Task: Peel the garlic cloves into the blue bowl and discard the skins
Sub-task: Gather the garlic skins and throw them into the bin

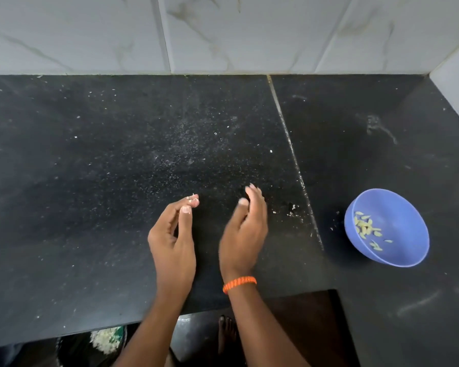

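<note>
A blue bowl (398, 250) stands on the black counter at the right, with several pale peeled garlic cloves (366, 229) inside it. My left hand (174, 234) hovers over the counter's middle and pinches a tiny scrap of pale garlic skin (192, 197) between thumb and fingertips. Beside it, my right hand (245, 229) is held on edge with relaxed fingers and holds nothing; an orange band circles its wrist. A few skin bits (292, 209) lie on the counter between my right hand and the bowl.
The black stone counter (117, 168) is dusted with fine white specks and runs back to a white tiled wall (223, 35), which also turns along the right. Below the front edge, a container of white skins (108, 339) and a bare foot (227, 332) show on the floor.
</note>
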`<state>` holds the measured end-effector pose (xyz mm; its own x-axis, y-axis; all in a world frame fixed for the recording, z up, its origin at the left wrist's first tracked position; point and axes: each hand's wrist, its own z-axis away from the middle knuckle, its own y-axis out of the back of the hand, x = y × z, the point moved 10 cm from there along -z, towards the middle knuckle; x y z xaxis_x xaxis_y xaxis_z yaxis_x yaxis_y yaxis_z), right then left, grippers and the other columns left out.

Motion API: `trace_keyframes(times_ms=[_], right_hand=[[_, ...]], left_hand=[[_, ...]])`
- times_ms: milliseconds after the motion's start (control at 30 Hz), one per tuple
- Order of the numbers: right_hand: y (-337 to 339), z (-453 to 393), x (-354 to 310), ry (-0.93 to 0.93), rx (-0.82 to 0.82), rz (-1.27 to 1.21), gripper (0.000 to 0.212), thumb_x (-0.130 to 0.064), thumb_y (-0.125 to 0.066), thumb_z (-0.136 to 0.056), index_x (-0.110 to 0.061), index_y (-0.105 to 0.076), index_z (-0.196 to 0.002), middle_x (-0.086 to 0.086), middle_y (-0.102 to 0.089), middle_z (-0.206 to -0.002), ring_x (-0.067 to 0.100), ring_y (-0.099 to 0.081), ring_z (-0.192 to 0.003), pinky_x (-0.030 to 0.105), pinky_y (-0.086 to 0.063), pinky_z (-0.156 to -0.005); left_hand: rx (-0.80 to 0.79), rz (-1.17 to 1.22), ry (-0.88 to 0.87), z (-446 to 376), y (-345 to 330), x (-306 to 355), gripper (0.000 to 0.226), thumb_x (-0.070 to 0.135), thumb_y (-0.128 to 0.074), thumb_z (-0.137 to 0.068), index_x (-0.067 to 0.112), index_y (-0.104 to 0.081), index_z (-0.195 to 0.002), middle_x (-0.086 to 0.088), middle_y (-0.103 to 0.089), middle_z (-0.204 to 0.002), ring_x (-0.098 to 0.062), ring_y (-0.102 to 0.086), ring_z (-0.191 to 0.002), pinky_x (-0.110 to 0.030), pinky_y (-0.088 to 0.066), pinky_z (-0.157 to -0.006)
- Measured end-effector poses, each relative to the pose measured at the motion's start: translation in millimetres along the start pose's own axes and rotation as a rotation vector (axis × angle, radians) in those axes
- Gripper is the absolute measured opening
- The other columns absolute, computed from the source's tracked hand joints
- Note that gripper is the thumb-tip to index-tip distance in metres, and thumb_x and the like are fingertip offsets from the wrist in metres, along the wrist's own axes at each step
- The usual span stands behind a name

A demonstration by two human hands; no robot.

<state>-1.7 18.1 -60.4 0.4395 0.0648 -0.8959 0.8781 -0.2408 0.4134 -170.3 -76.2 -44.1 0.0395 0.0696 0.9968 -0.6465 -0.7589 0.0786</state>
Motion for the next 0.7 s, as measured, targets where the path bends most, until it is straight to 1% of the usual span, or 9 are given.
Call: trace_keyframes(times_ms=[67, 200, 267, 300, 400, 467, 567, 633, 700], right_hand=[[-15, -12, -19, 0.08, -0.036, -0.022, 0.031, -0.008, -0.05, -0.11, -0.006, -0.068, -0.135, 0.003, -0.068, -0.138, 0.014, -0.06, -0.134, 0.044, -0.048, -0.113], [8, -64, -17, 0.205, -0.066, -0.003, 0.027, -0.001, -0.055, -0.101, -0.008, -0.077, -0.116, 0.001, -0.076, -0.118, 0.013, -0.069, -0.112, 0.041, -0.054, -0.102], [36, -92, 8, 0.185, -0.065, 0.098, 0.028, -0.012, -0.054, -0.104, -0.01, -0.075, -0.121, 0.001, -0.074, -0.125, 0.017, -0.068, -0.119, 0.044, -0.052, -0.106], [52, -101, 24, 0.145, -0.053, 0.18, 0.032, -0.019, -0.05, -0.108, -0.01, -0.071, -0.129, 0.003, -0.071, -0.134, 0.02, -0.064, -0.128, 0.047, -0.049, -0.111], [62, -98, 56, 0.034, -0.143, 0.411, 0.054, -0.038, -0.034, -0.115, -0.008, -0.044, -0.159, 0.008, -0.044, -0.167, 0.025, -0.035, -0.157, 0.047, -0.025, -0.13], [37, -75, 44, 0.144, -0.259, 0.495, 0.065, -0.046, -0.025, -0.114, -0.007, -0.031, -0.166, 0.008, -0.028, -0.174, 0.022, -0.02, -0.163, 0.042, -0.014, -0.134], [-10, -21, 13, 0.301, -0.508, 0.421, 0.062, -0.046, -0.023, -0.116, -0.013, -0.029, -0.167, -0.001, -0.023, -0.176, 0.011, -0.012, -0.164, 0.033, -0.009, -0.134], [-21, 1, -3, 0.332, -0.658, 0.265, 0.052, -0.04, -0.034, -0.118, -0.018, -0.038, -0.165, -0.006, -0.032, -0.172, 0.003, -0.021, -0.16, 0.029, -0.015, -0.133], [-13, -9, -9, 0.322, -0.622, 0.137, 0.041, -0.025, -0.045, -0.116, -0.018, -0.055, -0.155, -0.007, -0.051, -0.161, 0.001, -0.042, -0.15, 0.029, -0.034, -0.126]], left_hand=[[-0.016, 0.006, -0.011, 0, -4, 0, 0.024, 0.009, -0.054, -0.112, 0.008, -0.077, -0.117, 0.002, -0.079, -0.117, -0.017, -0.072, -0.119, -0.023, -0.053, -0.103], [-0.048, 0.03, 0.002, -2, -12, -1, 0.023, 0.008, -0.055, -0.112, 0.01, -0.078, -0.117, 0.003, -0.08, -0.117, -0.013, -0.072, -0.119, -0.021, -0.052, -0.103], [-0.094, 0.024, 0.011, 1, -18, -2, 0.023, 0.01, -0.055, -0.112, 0.012, -0.077, -0.119, 0.006, -0.079, -0.12, -0.01, -0.072, -0.12, -0.019, -0.052, -0.102], [-0.1, 0.003, 0.004, 2, -20, -2, 0.023, 0.01, -0.055, -0.112, 0.014, -0.077, -0.121, 0.007, -0.078, -0.122, -0.007, -0.071, -0.119, -0.015, -0.051, -0.099], [-0.055, -0.088, -0.013, 3, -19, -4, 0.025, 0.012, -0.055, -0.112, 0.016, -0.075, -0.125, 0.01, -0.075, -0.13, 0.004, -0.068, -0.119, -0.007, -0.047, -0.094], [-0.026, -0.12, -0.012, 3, -20, -4, 0.025, 0.013, -0.055, -0.112, 0.017, -0.075, -0.127, 0.012, -0.072, -0.135, 0.006, -0.064, -0.123, -0.006, -0.046, -0.094], [-0.01, -0.154, -0.039, 4, -24, -4, 0.026, 0.012, -0.056, -0.111, 0.017, -0.074, -0.129, 0.011, -0.073, -0.134, 0.002, -0.065, -0.124, -0.014, -0.048, -0.102], [-0.01, -0.173, -0.054, 4, -26, -2, 0.024, 0.012, -0.059, -0.11, 0.016, -0.073, -0.129, 0.011, -0.075, -0.127, -0.002, -0.069, -0.121, -0.023, -0.053, -0.104], [0.023, -0.207, -0.056, 2, -23, 1, 0.019, 0.014, -0.063, -0.108, 0.017, -0.075, -0.123, 0.012, -0.078, -0.115, -0.004, -0.073, -0.11, -0.023, -0.057, -0.098]])
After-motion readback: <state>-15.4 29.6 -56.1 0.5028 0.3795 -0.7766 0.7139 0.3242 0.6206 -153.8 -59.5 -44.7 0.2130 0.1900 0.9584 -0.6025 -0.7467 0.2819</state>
